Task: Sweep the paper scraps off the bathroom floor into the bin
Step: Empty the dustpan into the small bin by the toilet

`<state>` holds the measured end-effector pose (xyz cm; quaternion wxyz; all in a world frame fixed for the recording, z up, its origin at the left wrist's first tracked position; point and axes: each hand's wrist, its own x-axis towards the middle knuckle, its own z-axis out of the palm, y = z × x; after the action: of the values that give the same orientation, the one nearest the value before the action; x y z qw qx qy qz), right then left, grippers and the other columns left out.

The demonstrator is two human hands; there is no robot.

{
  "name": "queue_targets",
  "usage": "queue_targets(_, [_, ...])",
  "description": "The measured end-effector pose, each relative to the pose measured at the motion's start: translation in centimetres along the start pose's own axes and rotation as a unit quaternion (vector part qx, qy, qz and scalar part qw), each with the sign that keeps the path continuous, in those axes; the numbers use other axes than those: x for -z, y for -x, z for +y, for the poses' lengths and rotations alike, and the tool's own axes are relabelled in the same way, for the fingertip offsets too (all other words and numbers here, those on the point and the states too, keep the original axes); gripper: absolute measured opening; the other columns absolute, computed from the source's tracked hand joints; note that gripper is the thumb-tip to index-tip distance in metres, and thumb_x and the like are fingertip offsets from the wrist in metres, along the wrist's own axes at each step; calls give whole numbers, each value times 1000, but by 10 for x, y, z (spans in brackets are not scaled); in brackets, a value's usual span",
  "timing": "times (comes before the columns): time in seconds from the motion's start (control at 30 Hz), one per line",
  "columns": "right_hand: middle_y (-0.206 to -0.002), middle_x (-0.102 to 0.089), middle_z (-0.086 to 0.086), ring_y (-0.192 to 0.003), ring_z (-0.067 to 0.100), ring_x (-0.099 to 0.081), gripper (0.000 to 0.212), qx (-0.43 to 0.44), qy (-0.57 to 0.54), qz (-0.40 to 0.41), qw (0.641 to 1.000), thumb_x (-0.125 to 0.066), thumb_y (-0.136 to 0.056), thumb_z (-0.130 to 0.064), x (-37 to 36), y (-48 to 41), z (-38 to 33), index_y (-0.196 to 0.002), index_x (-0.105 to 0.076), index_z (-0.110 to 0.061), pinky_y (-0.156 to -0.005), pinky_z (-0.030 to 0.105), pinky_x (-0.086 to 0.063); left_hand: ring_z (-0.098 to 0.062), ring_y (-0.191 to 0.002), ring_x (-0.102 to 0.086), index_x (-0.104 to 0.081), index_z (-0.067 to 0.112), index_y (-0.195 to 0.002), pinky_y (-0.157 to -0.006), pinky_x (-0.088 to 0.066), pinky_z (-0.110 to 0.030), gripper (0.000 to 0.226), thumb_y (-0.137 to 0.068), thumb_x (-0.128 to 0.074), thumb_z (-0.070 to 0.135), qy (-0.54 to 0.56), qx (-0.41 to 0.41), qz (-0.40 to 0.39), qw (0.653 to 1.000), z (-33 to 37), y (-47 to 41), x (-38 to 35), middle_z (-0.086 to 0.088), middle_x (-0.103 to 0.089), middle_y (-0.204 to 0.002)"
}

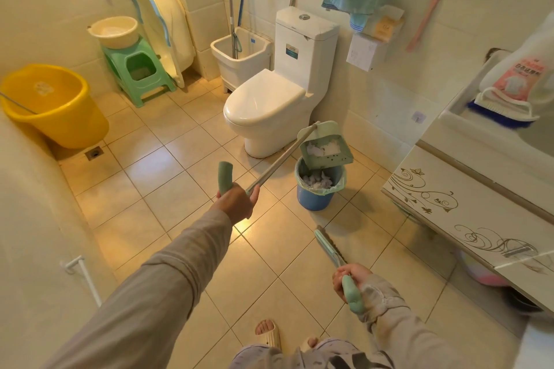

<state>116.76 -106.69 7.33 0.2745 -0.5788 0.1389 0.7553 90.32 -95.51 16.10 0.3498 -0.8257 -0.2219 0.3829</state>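
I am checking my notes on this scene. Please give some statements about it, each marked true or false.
1. The left hand holds the dustpan by its long handle. True.
2. The dustpan lies flat on the floor. False: it is raised and tilted over the blue bin.
3. Paper scraps lie in the bin. True.
4. The toilet lid is up. False: it is down.
5. The right hand is empty. False: it grips the broom handle.
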Motion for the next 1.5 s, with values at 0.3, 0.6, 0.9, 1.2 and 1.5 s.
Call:
queue_targets(0.3, [-28,-34,2,-16,13,-34,38,-14,-31,-7,999,-34,-99,-9,2,5,-2,-60,-35,-10,-26,13,-37,-9,-75,-69,-28,-3,-144,-66,-57,-20,72,-82,-63,-12,73,-9,-43,996,68,11,9,-14,-54,-128])
queue_targets(0.6, [-29,-34,3,-16,13,-34,38,-16,-22,-4,1000,-32,-98,-9,3,1,-5,-61,-34,-11,-26,14,-37,-16,-78,-70,-27,-3,-143,-69,-58,-25,72,-81,-62,-16,147,20,-61,987,100,19,18,-13,-59,-120])
queue_targets(0.9, [-29,-35,4,-16,14,-35,38,-18,5,2,1000,-34,-98,-10,4,4,-1,-60,-33,-13,-26,15,-38,-17,-85,-70,-10,-8,-145,-78,-56,-28,69,-90,-52,-11,86,1,-16,996,49,10,10,-12,-66,-108])
queue_targets(1.2, [-28,-36,3,-16,15,-35,36,-21,-4,4,1000,-35,-98,-10,8,2,-1,-62,-37,-10,-25,16,-37,-14,-76,-70,-9,-8,-145,-70,-56,-27,70,-92,-55,-2,137,74,5,988,29,7,14,-7,-69,-88])
queue_targets(1.5, [-28,-36,3,-16,14,-35,35,-30,-7,3,1000,-36,-98,-10,5,-4,4,-63,-37,-10,-26,16,-38,-16,-75,-68,-10,-10,-144,-37,-30,-29,72,-88,-55,-11,204,51,-86,974,90,21,22,-8,-68,-88])
